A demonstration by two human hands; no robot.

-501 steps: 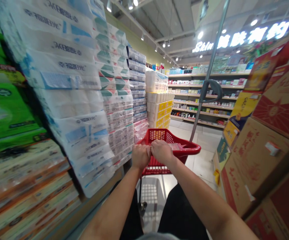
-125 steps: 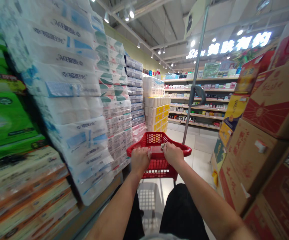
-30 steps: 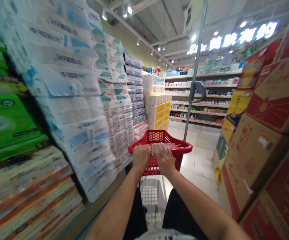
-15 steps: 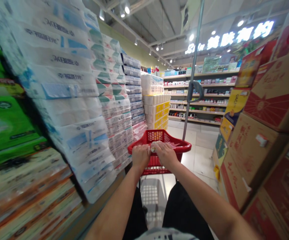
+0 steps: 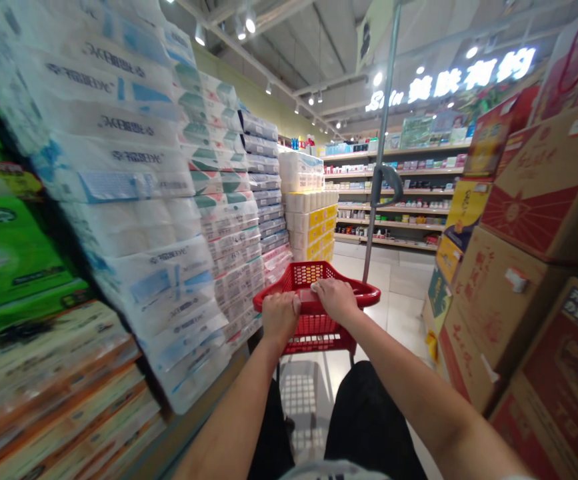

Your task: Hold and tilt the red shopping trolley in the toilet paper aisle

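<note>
A red plastic shopping cart (image 5: pixel 319 341) with a grid basket stands directly in front of me. My left hand (image 5: pixel 281 315) is closed over the left part of its red handle (image 5: pixel 309 301). Farther right on the same handle, my right hand (image 5: pixel 337 299) rests with curled fingers, closed around the bar. Something small and whitish shows at the right hand's fingertips; I cannot make out what it is. From the cart's right side rises a grey metal pole (image 5: pixel 385 113) with a curved grey clip (image 5: pixel 389 185). The basket's contents are mostly hidden.
Tall stacks of wrapped tissue packs (image 5: pixel 159 200) line the left side, with green packs (image 5: pixel 13 247) nearer me. Cardboard cartons (image 5: pixel 499 300) are piled along the right. A pale tiled floor (image 5: pixel 399 287) runs between them toward shelves (image 5: pixel 399 190) of small goods.
My right hand has shifted right along the handle, away from my left hand, baring the bar between them. The surrounding stacks have shifted only slightly in view.
</note>
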